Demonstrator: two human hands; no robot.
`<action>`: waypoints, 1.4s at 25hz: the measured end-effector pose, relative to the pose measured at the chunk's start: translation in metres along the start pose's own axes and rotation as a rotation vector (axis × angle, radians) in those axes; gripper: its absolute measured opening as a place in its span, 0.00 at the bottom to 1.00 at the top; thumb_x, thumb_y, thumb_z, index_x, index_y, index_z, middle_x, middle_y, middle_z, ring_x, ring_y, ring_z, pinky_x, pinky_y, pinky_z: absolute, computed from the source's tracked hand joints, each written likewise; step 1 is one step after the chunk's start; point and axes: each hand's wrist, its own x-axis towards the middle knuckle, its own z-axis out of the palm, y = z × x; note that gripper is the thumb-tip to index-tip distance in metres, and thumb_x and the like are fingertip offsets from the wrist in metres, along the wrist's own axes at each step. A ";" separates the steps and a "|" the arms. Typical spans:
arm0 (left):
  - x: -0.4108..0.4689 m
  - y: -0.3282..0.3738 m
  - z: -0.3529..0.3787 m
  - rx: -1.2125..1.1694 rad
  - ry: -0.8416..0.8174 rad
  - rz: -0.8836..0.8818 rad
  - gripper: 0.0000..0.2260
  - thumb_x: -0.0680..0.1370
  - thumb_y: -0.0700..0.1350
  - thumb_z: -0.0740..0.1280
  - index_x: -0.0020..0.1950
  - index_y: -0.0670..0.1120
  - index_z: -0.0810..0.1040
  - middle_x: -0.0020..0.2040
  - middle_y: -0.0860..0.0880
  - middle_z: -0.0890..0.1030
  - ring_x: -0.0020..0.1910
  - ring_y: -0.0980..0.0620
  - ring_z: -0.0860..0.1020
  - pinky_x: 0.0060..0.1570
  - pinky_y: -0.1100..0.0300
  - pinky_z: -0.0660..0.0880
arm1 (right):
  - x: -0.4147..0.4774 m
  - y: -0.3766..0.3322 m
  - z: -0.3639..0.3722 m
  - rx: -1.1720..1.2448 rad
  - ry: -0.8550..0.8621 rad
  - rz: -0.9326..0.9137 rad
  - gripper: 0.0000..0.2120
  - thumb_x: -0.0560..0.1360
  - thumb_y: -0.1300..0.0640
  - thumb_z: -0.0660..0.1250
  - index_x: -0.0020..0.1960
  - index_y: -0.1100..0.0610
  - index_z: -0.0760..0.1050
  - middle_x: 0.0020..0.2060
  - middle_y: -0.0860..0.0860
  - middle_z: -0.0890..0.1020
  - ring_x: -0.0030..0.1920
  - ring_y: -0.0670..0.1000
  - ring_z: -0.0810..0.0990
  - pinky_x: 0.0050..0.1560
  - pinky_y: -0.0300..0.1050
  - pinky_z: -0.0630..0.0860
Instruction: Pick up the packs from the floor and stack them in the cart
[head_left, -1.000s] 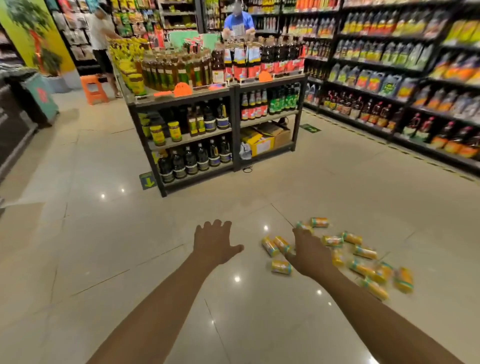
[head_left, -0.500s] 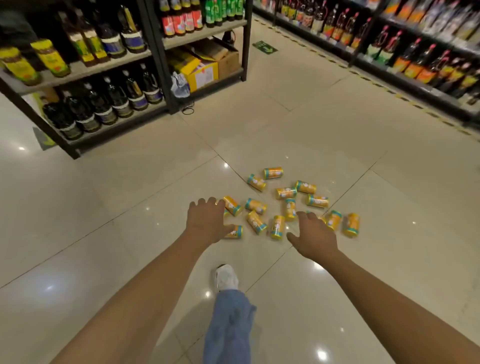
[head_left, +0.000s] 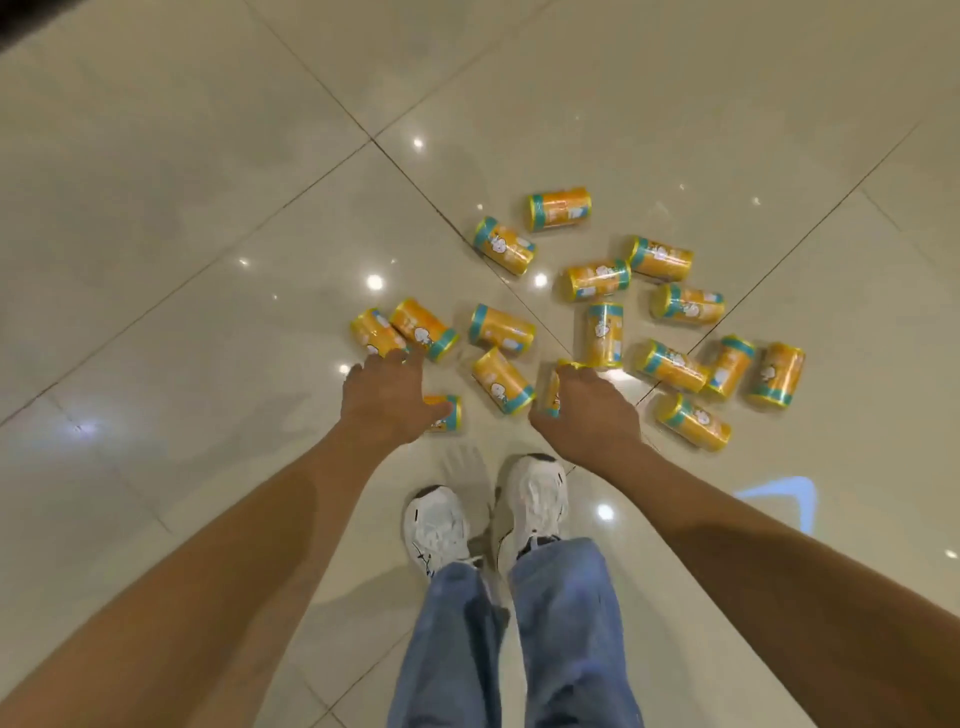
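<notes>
Several yellow cylindrical packs with teal ends (head_left: 602, 280) lie scattered on the glossy tiled floor (head_left: 208, 260), ahead and to the right of my feet. My left hand (head_left: 387, 400) hovers with fingers spread over the packs nearest me, partly covering one pack (head_left: 447, 413). My right hand (head_left: 584, 410) is stretched out open above another pack (head_left: 553, 389), hiding most of it. Neither hand holds anything. No cart is in view.
My two white shoes (head_left: 485, 514) and blue jeans legs (head_left: 514, 639) stand just behind the packs. Beige floor tiles with dark grout lines and light reflections fill everything else in view.
The view has tilted from the store shelves down to the floor. I have stepped up to the packs, and both hands have reached down over the nearest ones.
</notes>
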 end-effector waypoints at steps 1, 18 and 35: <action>0.024 -0.001 0.019 -0.030 -0.030 -0.012 0.33 0.74 0.63 0.64 0.73 0.47 0.63 0.69 0.46 0.69 0.66 0.44 0.68 0.62 0.51 0.67 | 0.027 0.002 0.015 0.006 -0.018 0.003 0.25 0.76 0.46 0.63 0.67 0.59 0.65 0.63 0.56 0.71 0.62 0.57 0.72 0.54 0.50 0.72; 0.218 -0.042 0.251 -0.002 -0.205 0.098 0.36 0.65 0.54 0.77 0.70 0.51 0.67 0.62 0.48 0.74 0.61 0.46 0.73 0.56 0.55 0.71 | 0.275 0.023 0.224 0.065 -0.155 0.062 0.34 0.72 0.44 0.69 0.69 0.61 0.60 0.62 0.58 0.71 0.63 0.59 0.71 0.58 0.50 0.69; 0.189 -0.058 0.240 -0.406 -0.124 -0.270 0.31 0.61 0.63 0.76 0.58 0.51 0.74 0.53 0.48 0.79 0.52 0.45 0.77 0.46 0.56 0.70 | 0.246 0.013 0.211 0.030 -0.043 0.080 0.32 0.70 0.45 0.72 0.64 0.60 0.62 0.57 0.58 0.74 0.57 0.61 0.75 0.49 0.50 0.70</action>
